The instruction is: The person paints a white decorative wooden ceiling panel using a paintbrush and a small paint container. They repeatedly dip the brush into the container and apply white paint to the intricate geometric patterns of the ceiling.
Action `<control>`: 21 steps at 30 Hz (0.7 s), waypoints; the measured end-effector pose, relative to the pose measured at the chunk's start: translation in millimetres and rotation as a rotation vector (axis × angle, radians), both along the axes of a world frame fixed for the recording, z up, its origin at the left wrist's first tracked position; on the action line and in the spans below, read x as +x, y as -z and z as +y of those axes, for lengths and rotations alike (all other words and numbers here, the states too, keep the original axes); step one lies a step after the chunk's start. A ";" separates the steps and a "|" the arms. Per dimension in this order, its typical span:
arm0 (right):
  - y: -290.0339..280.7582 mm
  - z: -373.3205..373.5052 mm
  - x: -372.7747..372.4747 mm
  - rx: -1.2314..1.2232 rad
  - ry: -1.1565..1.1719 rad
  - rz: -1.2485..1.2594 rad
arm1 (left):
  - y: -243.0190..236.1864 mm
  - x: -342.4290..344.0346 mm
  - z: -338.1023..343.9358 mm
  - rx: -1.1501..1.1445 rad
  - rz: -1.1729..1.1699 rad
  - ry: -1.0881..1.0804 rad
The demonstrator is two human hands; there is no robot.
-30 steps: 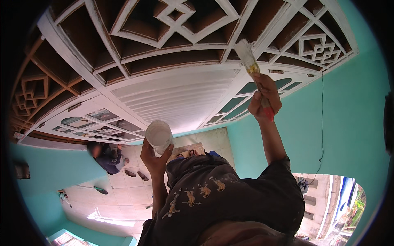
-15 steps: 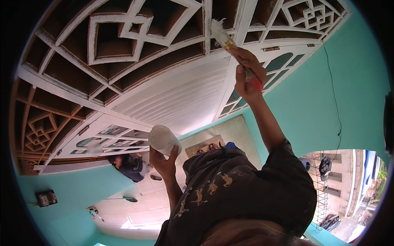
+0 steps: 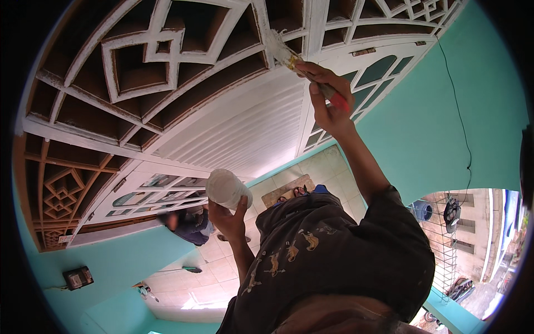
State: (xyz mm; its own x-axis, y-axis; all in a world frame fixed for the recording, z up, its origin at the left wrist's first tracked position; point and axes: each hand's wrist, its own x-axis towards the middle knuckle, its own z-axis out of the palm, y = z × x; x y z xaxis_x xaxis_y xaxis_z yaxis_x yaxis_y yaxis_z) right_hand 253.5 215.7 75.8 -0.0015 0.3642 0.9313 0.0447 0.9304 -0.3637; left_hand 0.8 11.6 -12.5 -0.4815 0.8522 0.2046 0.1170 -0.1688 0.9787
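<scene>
My right hand [image 3: 331, 97] is closed round a paintbrush [image 3: 283, 54] with a red-ended handle. Its white-coated bristles are at the white wooden lattice [image 3: 175, 42] of the transom, on a bar right of the diamond pattern; whether they touch I cannot tell. Lower and to the left, my left hand [image 3: 228, 219] grips a white plastic cup [image 3: 225, 189] with white stuff inside. Below the transom is a white panelled door [image 3: 228, 122], with glazed panes either side. At the far left the lattice [image 3: 61, 186] is bare brown wood.
A person [image 3: 189, 228] in dark clothes is at the lower left on the tiled floor [image 3: 217, 267]. My feet are on a brown mat [image 3: 278, 190]. Turquoise walls [image 3: 406, 145] surround me, with a hanging wire [image 3: 461, 122] at right, an arched opening beside metal mesh, and a broom head [image 3: 191, 269].
My right hand and brush have moved left and upward along the lattice. The cup has shifted right in the picture as the view turned. Both hands keep their hold.
</scene>
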 end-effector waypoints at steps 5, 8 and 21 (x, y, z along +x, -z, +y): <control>-13.8 -2.9 2.1 0.021 -0.092 0.226 | -1.4 1.9 -0.9 -0.004 0.006 -0.012; -11.0 -2.0 3.5 -0.035 0.131 0.080 | -1.9 2.6 -1.9 -0.004 -0.008 -0.011; -32.3 -6.7 15.0 -0.099 0.295 0.084 | -0.4 1.8 -3.9 0.019 -0.003 -0.018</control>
State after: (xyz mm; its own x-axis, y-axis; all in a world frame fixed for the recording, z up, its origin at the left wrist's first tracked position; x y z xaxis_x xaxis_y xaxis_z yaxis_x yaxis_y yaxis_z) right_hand 268.5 209.0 108.1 0.1931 0.4262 0.8838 0.2736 0.8416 -0.4656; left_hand 2.6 7.6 -12.1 -0.4975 0.8392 0.2197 0.1178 -0.1856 0.9756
